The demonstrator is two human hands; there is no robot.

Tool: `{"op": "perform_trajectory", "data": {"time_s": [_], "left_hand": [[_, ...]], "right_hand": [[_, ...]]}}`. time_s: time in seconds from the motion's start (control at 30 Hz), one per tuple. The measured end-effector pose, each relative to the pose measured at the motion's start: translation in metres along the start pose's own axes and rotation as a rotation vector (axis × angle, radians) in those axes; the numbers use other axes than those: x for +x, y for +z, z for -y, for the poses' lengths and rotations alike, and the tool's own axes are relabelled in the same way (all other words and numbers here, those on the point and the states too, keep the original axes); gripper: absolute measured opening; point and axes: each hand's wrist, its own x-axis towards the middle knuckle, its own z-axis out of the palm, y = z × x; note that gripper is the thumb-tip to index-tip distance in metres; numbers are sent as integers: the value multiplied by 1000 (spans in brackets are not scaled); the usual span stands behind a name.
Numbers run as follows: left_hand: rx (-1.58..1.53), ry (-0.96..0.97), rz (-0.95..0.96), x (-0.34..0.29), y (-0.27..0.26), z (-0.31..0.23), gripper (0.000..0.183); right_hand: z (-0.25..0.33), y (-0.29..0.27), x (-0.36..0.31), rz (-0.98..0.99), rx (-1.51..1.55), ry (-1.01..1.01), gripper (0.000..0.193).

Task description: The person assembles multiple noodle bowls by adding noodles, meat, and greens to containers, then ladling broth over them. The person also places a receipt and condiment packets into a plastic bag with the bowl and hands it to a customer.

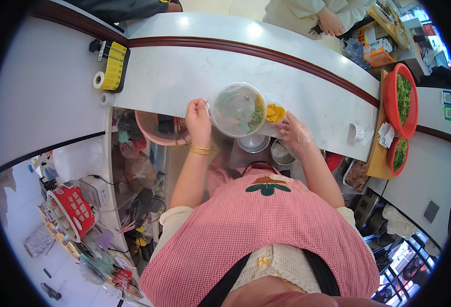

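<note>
A round takeaway bowl with green leafy bits and yellowish food inside stands at the counter's near edge. A clear plastic bag appears to surround it. My left hand is closed on the bag's left side, with a gold bangle at the wrist. On the bowl's other side, my right hand wears a thin clear glove. Its fingers are bent at the bag's right side, beside a crumpled yellow packet; the fingertips are partly hidden. Below the bowl sits a metal bowl.
A yellow label roll hangs at the counter's left end. Red baskets of greens stand on the right, near a white paper roll. Across the raised ledge a person's hand shows. Shelves lie at lower left.
</note>
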Motion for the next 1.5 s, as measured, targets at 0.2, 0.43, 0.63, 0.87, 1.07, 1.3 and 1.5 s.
{"op": "perform_trajectory", "data": {"time_s": [0.2, 0.43, 0.63, 0.87, 1.07, 1.3, 1.5], "left_hand": [[173, -215, 237, -3, -15, -31, 23], [634, 340, 153, -9, 19, -54, 16], [756, 560, 371, -32, 46, -59, 21], [961, 1002, 447, -46, 85, -62, 55], [1152, 1082, 816, -40, 126, -42, 60], [1152, 1060, 796, -42, 126, -36, 53], [1106, 1053, 778, -46, 113, -40, 46]], "right_hand": [[0, 3, 21, 123, 144, 41, 23], [-13, 14, 25, -60, -42, -322, 21], [-18, 10, 36, -50, -120, -415, 23], [-14, 5, 32, -11, -122, -465, 18], [-3, 12, 23, -55, 97, -337, 16], [15, 13, -10, 100, 368, -493, 25], [-9, 41, -60, 102, 68, -739, 34]]}}
